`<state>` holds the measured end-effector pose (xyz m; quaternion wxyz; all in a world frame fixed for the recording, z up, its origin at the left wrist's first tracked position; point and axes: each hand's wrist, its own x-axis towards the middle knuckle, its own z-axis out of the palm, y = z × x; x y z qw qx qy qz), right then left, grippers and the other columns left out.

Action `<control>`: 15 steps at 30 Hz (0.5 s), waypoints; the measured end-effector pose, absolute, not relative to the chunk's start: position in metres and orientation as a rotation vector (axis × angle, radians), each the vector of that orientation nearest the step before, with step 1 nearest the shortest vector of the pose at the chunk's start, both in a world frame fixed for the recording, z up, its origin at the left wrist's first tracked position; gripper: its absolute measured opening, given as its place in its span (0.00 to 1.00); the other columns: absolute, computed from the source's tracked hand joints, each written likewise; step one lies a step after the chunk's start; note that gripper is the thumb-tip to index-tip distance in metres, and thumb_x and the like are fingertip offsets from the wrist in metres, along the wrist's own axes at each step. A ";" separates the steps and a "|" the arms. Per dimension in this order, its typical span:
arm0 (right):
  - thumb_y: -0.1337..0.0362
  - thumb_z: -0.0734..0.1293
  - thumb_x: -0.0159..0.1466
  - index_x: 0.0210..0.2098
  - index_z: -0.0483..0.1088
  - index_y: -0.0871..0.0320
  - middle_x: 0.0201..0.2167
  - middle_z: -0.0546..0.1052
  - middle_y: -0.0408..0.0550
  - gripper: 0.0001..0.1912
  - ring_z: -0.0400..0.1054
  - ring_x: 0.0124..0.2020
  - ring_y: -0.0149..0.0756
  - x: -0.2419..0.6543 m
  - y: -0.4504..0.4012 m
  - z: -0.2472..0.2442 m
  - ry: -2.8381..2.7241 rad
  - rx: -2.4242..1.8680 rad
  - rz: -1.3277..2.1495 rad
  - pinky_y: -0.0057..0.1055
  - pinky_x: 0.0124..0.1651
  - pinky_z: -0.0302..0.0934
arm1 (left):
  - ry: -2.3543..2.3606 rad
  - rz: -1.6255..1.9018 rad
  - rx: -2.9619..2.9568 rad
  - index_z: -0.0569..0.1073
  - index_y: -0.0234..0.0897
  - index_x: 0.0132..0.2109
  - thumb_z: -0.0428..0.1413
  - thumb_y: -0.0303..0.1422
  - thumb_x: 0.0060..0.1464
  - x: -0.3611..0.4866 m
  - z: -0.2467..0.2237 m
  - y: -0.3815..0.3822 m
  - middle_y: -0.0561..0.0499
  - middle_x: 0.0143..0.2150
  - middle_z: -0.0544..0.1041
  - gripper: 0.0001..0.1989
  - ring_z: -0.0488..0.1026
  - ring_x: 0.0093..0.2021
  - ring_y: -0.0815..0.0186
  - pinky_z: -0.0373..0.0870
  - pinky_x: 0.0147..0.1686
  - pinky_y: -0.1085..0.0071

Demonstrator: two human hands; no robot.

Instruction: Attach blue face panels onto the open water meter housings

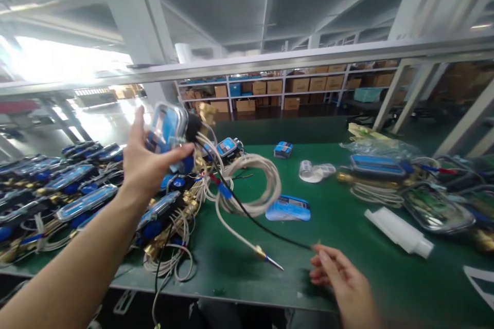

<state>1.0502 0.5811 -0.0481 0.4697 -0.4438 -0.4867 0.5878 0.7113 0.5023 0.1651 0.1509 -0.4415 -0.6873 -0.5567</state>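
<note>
My left hand (144,164) grips a meter (165,126) with a blue face, clear cover and brass fitting, raised above the bench. From this meter hang a coiled white cable (276,180) and a black cable (266,227). A metal probe tip (274,262) with a brass collar ends the white cable, just over the green surface. My right hand (339,277) pinches the free end of the black cable between thumb and fingers. Under the coil's right side lies a stack of blue labels (289,209).
Many similar meters (87,203) crowd the left of the green bench (247,277). Toward the back are a small blue stack (283,149) and a label roll (305,169). A white bottle (399,231) lies at right, near another meter (378,165) and an opened clear-covered unit (438,208).
</note>
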 end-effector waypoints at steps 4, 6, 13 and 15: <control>0.39 0.75 0.45 0.33 0.76 0.60 0.23 0.76 0.48 0.30 0.71 0.22 0.39 1.045 0.579 -0.066 -1.186 -1.094 1.521 0.33 0.24 0.70 | -1.840 -1.090 -1.067 0.42 0.34 0.70 0.65 0.55 0.42 0.706 0.206 0.521 0.42 0.68 0.54 0.60 0.52 0.65 0.42 0.50 0.61 0.42; 0.39 0.75 0.45 0.32 0.76 0.60 0.23 0.76 0.49 0.30 0.71 0.21 0.39 1.044 0.581 -0.077 -1.184 -1.097 1.538 0.34 0.25 0.70 | -1.900 -0.930 -1.042 0.42 0.33 0.71 0.65 0.52 0.41 0.711 0.198 0.531 0.39 0.65 0.58 0.60 0.56 0.63 0.37 0.52 0.61 0.40; 0.36 0.71 0.50 0.31 0.74 0.60 0.22 0.74 0.46 0.30 0.70 0.20 0.35 1.047 0.579 -0.084 -1.243 -1.040 1.514 0.31 0.25 0.67 | -2.559 -0.789 -1.193 0.46 0.33 0.70 0.62 0.57 0.40 0.707 0.104 0.582 0.26 0.59 0.65 0.59 0.62 0.59 0.28 0.66 0.49 0.38; 0.35 0.69 0.53 0.31 0.72 0.60 0.22 0.73 0.45 0.31 0.69 0.20 0.33 1.048 0.574 -0.081 -1.249 -1.041 1.501 0.29 0.25 0.66 | -2.602 -0.868 -1.292 0.48 0.26 0.69 0.60 0.61 0.40 0.709 0.092 0.596 0.20 0.58 0.65 0.60 0.62 0.56 0.21 0.64 0.44 0.31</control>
